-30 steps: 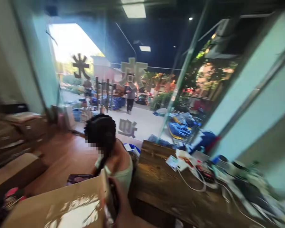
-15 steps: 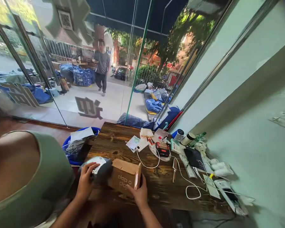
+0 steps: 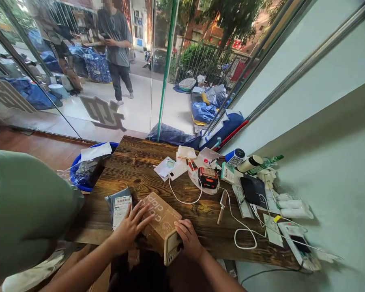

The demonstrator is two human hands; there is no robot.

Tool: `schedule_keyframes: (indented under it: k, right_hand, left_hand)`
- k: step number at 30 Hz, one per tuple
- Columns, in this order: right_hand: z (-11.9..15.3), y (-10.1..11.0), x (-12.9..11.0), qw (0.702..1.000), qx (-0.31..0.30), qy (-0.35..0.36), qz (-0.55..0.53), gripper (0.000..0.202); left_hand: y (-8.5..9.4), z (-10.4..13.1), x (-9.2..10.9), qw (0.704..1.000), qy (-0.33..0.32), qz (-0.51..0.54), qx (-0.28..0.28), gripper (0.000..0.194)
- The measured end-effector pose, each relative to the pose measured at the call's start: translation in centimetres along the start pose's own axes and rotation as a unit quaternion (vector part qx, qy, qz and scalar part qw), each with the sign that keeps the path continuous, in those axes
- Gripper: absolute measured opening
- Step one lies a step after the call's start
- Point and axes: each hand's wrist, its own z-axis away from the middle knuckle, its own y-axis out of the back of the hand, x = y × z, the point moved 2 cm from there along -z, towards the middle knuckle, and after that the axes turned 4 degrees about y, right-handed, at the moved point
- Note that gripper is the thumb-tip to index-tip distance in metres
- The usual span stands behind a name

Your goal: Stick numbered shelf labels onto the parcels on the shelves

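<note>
A brown cardboard box (image 3: pixel 159 217) with white lettering lies tilted near the table's front edge. My left hand (image 3: pixel 130 229) rests on its top left part, fingers spread and flat. Curled around the box's right end is my right hand (image 3: pixel 189 239). A pale end piece (image 3: pixel 170 248) with dark rounded shapes shows at the near end, partly behind my right fingers; I cannot make out what it is. To the left, beside my left hand, a grey plastic mailer (image 3: pixel 121 206) with a white barcode label lies on the wooden table (image 3: pixel 134 162).
A knife (image 3: pixel 222 207), a white cable (image 3: pixel 245 245), a red-and-black battery (image 3: pixel 208 178) and papers (image 3: pixel 167 168) lie to the right. A blue bin (image 3: pixel 76 174) stands left of the table. A person in green is close at left; another person (image 3: pixel 115 44) stands beyond the glass.
The grey mailer has left my left hand and lies on the table. My left hand has moved onto the box, which is turned. The person outside is nearer the glass.
</note>
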Motion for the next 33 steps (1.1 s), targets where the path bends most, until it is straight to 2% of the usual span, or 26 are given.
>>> schedule_keyframes:
  k: [2, 3, 5, 6, 7, 9, 11, 13, 15, 16, 17, 19, 21, 22, 24, 25, 27, 28, 29, 31, 33]
  right_hand:
    - [0.8, 0.7, -1.1, 0.999, -0.003, -0.035, 0.004, 0.055]
    - [1.5, 1.0, -1.6, 0.997, 0.015, -0.070, -0.001, 0.068]
    - [3.1, 1.5, -2.7, 0.981, 0.093, -0.163, -0.050, 0.090]
    - [4.0, 1.7, -3.2, 0.961, 0.142, -0.213, -0.102, 0.095]
    - [4.8, 1.7, -3.8, 0.932, 0.189, -0.258, -0.167, 0.096]
    - [5.9, 1.5, -5.1, 0.857, 0.250, -0.323, -0.313, 0.087]
    - [6.1, 1.2, -6.5, 0.781, 0.278, -0.355, -0.432, 0.079]
    - [5.8, 1.0, -7.8, 0.725, 0.286, -0.369, -0.507, 0.080]
    - [5.4, 0.7, -8.7, 0.696, 0.286, -0.370, -0.545, 0.082]
    - [5.2, 0.6, -9.1, 0.694, 0.287, -0.367, -0.549, 0.081]
    - [5.1, 0.6, -9.4, 0.699, 0.292, -0.360, -0.545, 0.079]
    - [5.1, 0.7, -9.9, 0.716, 0.314, -0.339, -0.523, 0.073]
    - [5.1, 0.8, -10.3, 0.727, 0.337, -0.319, -0.506, 0.069]
    - [5.1, 0.9, -10.4, 0.727, 0.347, -0.312, -0.503, 0.069]
    - [4.7, 0.8, -10.4, 0.720, 0.361, -0.317, -0.500, 0.066]
    - [4.5, 0.7, -10.3, 0.712, 0.372, -0.330, -0.495, 0.063]
    - [3.9, 0.3, -9.8, 0.687, 0.391, -0.374, -0.486, 0.057]
    - [3.5, -0.1, -9.4, 0.671, 0.395, -0.398, -0.485, 0.056]
    - [3.1, -0.4, -9.0, 0.655, 0.397, -0.421, -0.486, 0.056]
    - [2.4, -1.0, -8.1, 0.632, 0.400, -0.454, -0.483, 0.057]
    - [1.8, -1.2, -7.4, 0.624, 0.412, -0.477, -0.462, 0.054]
  left_hand:
    - [-0.2, -1.5, 1.2, 1.000, -0.007, 0.003, 0.012, 0.066]
    - [-0.1, -2.1, 1.3, 1.000, -0.005, 0.010, 0.028, 0.058]
    - [0.6, -3.1, 1.1, 0.998, -0.007, 0.017, 0.064, 0.051]
    - [1.0, -3.5, 1.2, 0.997, -0.020, 0.013, 0.078, 0.055]
    - [1.3, -3.9, 1.4, 0.996, -0.050, 0.007, 0.080, 0.064]
    - [1.4, -4.8, 2.6, 0.989, -0.147, 0.000, 0.036, 0.087]
    - [1.2, -5.9, 4.1, 0.972, -0.232, -0.004, -0.043, 0.100]
    - [1.2, -7.7, 5.3, 0.956, -0.276, -0.006, -0.104, 0.102]
    - [1.8, -9.9, 5.4, 0.957, -0.258, 0.020, -0.130, 0.100]
    - [2.2, -11.1, 5.0, 0.962, -0.224, 0.063, -0.145, 0.097]
    - [2.6, -12.2, 4.3, 0.963, -0.177, 0.121, -0.164, 0.093]
    - [3.2, -13.9, 2.1, 0.945, -0.065, 0.245, -0.206, 0.073]
    - [3.5, -14.5, -0.1, 0.928, 0.010, 0.302, -0.220, 0.054]
    - [3.5, -14.4, -0.9, 0.931, 0.040, 0.300, -0.204, 0.049]
    - [3.2, -13.1, -1.3, 0.948, 0.108, 0.268, -0.133, 0.051]
    - [3.0, -12.0, -0.8, 0.955, 0.143, 0.247, -0.082, 0.055]
    - [2.0, -9.5, 1.9, 0.963, 0.181, 0.201, 0.019, 0.062]
    - [1.4, -8.1, 3.8, 0.973, 0.154, 0.157, 0.073, 0.069]
    - [0.6, -6.9, 5.8, 0.984, 0.118, 0.106, 0.086, 0.074]
    - [-0.8, -5.2, 8.8, 0.991, 0.094, 0.026, 0.091, 0.076]
    - [-1.6, -4.5, 9.8, 0.991, 0.104, 0.005, 0.084, 0.070]
